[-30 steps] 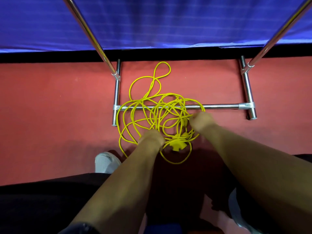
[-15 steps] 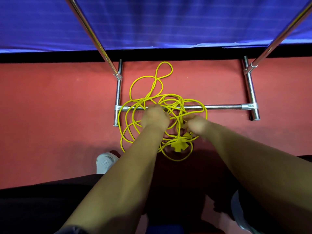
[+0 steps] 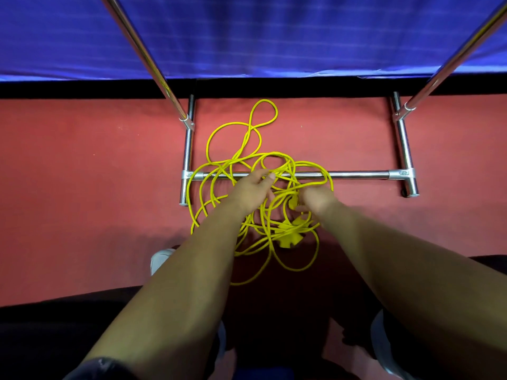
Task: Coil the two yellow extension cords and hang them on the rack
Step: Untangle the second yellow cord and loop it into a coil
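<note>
A tangled heap of yellow extension cord (image 3: 233,149) lies on the red floor, draped over the low crossbar of the chrome rack (image 3: 356,175). A yellow multi-socket end (image 3: 290,234) sits in the near part of the heap. My left hand (image 3: 251,189) is over the middle of the tangle at the crossbar, its fingers curled around some strands. My right hand (image 3: 315,200) is just to the right, closed on cord near a yellow plug. I cannot tell the two cords apart in the heap.
The rack's two slanted chrome poles (image 3: 145,58) rise to the upper left and upper right. A blue cloth (image 3: 274,34) hangs behind the rack. My white shoe (image 3: 160,259) stands on the floor at the left, my dark-clad knees at the bottom.
My left hand has moved from the near edge of the heap up to the crossbar and taken hold of strands. My right hand shifted slightly nearer and stays on the cord.
</note>
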Available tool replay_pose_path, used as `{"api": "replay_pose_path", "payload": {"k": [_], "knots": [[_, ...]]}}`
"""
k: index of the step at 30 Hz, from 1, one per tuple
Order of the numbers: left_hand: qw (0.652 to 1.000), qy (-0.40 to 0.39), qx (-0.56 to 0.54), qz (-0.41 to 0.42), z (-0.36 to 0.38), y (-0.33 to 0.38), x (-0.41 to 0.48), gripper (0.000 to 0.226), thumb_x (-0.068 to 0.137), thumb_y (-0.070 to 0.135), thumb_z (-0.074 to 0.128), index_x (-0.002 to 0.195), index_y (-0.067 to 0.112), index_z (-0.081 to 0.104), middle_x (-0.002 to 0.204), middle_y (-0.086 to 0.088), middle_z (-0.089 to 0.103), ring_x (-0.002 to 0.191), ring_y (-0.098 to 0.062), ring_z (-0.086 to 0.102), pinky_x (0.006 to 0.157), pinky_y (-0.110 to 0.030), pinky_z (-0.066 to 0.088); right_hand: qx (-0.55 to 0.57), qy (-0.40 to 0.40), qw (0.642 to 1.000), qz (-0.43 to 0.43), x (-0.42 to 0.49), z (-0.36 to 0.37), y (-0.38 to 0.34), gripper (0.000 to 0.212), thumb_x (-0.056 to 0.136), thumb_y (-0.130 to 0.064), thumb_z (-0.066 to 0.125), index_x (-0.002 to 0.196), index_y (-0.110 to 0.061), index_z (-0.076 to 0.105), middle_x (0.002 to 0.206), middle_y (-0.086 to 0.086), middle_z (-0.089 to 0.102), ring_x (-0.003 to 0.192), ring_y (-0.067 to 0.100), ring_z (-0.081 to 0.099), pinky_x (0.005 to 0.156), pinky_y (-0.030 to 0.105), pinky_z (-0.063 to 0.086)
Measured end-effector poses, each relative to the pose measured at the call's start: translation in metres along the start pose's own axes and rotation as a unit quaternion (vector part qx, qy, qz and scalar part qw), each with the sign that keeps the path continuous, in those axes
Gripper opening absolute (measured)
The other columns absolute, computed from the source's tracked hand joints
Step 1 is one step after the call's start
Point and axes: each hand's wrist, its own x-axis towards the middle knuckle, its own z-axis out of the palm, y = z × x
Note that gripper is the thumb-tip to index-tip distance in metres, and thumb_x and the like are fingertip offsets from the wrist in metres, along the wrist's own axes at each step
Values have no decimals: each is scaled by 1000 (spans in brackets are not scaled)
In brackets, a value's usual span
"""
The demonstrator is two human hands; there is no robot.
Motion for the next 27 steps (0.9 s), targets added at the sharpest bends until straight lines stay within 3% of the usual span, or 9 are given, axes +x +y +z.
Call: {"api": "replay_pose_path", "payload": {"k": [2,6,8,10,12,16,19,22,27], "knots": [[996,-48,70,-19,6,1,1,53,105,57,44,142,23,57,102,-4,77,80,-9,68,81,-30,54,-128,79,989,-11,-5,-7,-4,34,102,-18,50,125,-4,71,135,22,69,124,40,66,100,42,54],[953,-155,253,-58,17,5,-3,56,106,54,43,150,22,51,118,-5,76,100,-25,70,80,-31,54,-192,215,956,-62,-1,-20,2,46,98,-42,53,117,-4,71,123,24,71,117,43,66,91,43,53],[924,-171,342,-29,19,12,-3,60,104,60,43,147,20,54,136,-10,65,122,-31,63,97,-37,50,-205,225,939,-159,3,-21,3,30,95,-31,60,107,-5,71,112,23,72,110,43,66,86,40,51],[905,-194,380,-9,19,23,-4,78,98,75,35,144,16,57,139,-12,62,131,-34,56,106,-40,45,-219,170,929,-244,11,-19,3,26,90,-13,64,112,-7,75,116,21,70,116,40,63,97,37,47],[914,-200,353,-28,18,28,-4,89,93,84,27,140,17,60,139,-10,61,130,-33,56,106,-40,44,-238,62,936,-253,18,-18,1,49,89,-9,62,137,-15,69,134,15,65,126,34,60,106,36,45],[957,-86,274,-44,14,21,3,75,100,72,31,125,14,72,137,-16,62,132,-36,53,108,-40,42,-307,-66,936,-159,17,-17,2,64,98,-32,59,159,-39,42,135,3,69,100,21,69,84,31,52],[974,24,225,-26,12,11,10,42,107,29,37,122,1,64,129,-20,63,129,-38,51,107,-39,42,-272,-87,942,-175,16,-16,7,44,101,-7,55,136,-33,59,108,1,74,75,15,66,65,25,51],[983,130,132,-15,7,6,11,34,103,23,51,125,-2,57,134,-20,53,129,-37,49,109,-43,41,-296,-95,934,-175,17,-16,7,38,98,3,49,97,-30,67,82,-8,67,64,8,58,52,13,42],[993,55,99,-30,2,6,13,66,104,34,56,161,19,26,160,-10,39,144,-30,43,113,-40,39,-310,-66,935,-159,17,-9,19,11,104,-17,52,99,-24,59,86,-4,71,81,21,68,67,29,49]]}}
